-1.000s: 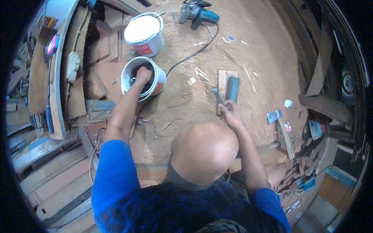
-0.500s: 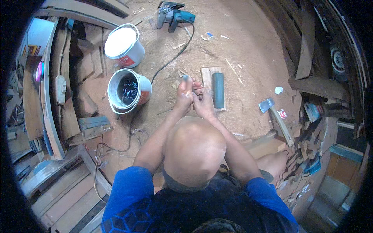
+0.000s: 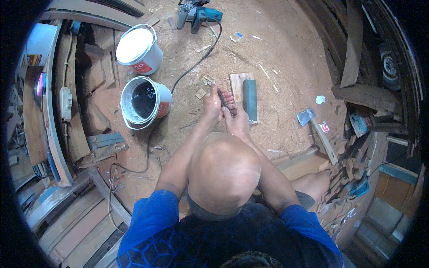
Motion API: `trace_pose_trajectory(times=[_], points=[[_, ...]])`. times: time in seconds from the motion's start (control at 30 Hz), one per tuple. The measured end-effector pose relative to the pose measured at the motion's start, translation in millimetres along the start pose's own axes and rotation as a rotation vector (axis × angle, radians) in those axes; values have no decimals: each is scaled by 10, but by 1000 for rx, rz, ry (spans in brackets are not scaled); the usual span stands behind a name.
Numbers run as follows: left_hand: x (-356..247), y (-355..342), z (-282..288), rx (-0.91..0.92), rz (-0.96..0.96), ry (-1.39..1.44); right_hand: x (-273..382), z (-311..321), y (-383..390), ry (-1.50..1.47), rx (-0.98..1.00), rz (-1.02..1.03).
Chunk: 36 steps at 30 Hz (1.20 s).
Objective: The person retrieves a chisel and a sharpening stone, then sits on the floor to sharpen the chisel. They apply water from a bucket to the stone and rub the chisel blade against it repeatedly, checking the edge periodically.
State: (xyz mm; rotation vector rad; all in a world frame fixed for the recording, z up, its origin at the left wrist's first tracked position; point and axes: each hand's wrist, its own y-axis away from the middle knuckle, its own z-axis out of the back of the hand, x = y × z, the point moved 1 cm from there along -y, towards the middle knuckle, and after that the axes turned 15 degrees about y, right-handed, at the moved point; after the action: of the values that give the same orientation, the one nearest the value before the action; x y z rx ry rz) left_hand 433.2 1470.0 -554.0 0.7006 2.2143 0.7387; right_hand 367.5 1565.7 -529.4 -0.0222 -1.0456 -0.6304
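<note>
Between my hands is a dark, narrow, blade-like piece [image 3: 221,98]; its exact kind is too small to tell. My left hand [image 3: 213,105] holds it with the thumb pointing away from me and the fingers curled behind it. The near end is pinched by my right hand [image 3: 237,119], whose fingers touch those of the left. Just right of the hands, a long grey-green block like a sharpening stone [image 3: 250,100] rests on a pale wooden board [image 3: 237,81]. My bent bare knee [image 3: 225,172] rises in front of me, close below the hands.
Left stand an open white bucket of dark liquid [image 3: 163,103] and a lidded white bucket [image 3: 154,58]. A corded teal power saw [image 3: 201,18] lies far ahead, its black cable [image 3: 192,69] running past the buckets. Right lies a hatchet [image 3: 322,138], near wood scraps [image 3: 353,165]. Sawdust covers the floor.
My hands have turned a little, and the dark piece now shows between them. The liquid in the open bucket looks calmer. The whole view has shifted slightly.
</note>
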Motion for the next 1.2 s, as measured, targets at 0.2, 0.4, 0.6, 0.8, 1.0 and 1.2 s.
trace_pose_trajectory(times=[0.2,0.4,0.6,0.8,1.0,1.2], points=[[-290,-266,350,-45,-330,129,196,34,47,-61,112,-17],[-1677,197,714,-14,-773,-329,253,342,43,-333,196,-76],[-2688,-598,1849,-177,-445,-1448,269,322,2,-384,216,-49],[-2709,-1062,2674,-341,-267,-1518,348,266,38,-419,255,-67],[-2401,-144,1175,-334,-719,-1199,65,348,-24,-330,152,-105],[-665,392,289,281,-683,-952,-51,77,-77,-301,-6,-64]])
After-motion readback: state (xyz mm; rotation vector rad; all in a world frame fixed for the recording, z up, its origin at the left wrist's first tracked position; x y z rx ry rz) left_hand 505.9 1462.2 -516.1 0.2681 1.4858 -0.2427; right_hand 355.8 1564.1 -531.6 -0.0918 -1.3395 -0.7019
